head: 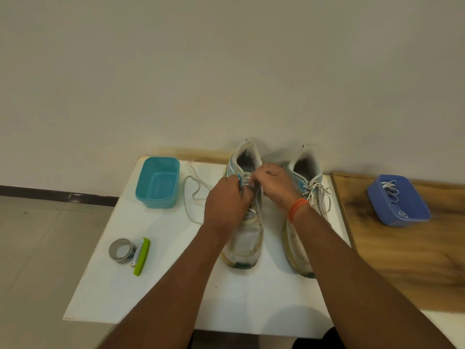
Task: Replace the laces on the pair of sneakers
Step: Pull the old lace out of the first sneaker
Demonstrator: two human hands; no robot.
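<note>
From the head camera, we are looking down at a white table (151, 285) with two worn white-and-teal sneakers standing on it, toes pointing toward us. Our left hand (226, 202) and right hand (274, 183) are both working over the throat of the left sneaker (245, 238). The left hand's fingers are curling in and appear to be pinching the lace there; the right hand's fingertips are likewise pinching at the eyelets, though we cannot tell exactly which strand each is gripping. An orange band (297, 209) is circling the right wrist. A loose stretch of old lace (193, 195) is trailing from the shoe across the table to the left, lying in loops. The right sneaker (302, 222) is standing just beside the first, partly behind our right forearm, its lace tied in a bow. A teal tub (158, 182) is sitting near the table's far left corner. Nearer us, a roll of grey tape (122, 250) is lying touching a green cutter (142, 256). On the wooden surface (402, 260) to the right, a blue tub (397, 200) is holding white laces (390, 187).
</note>
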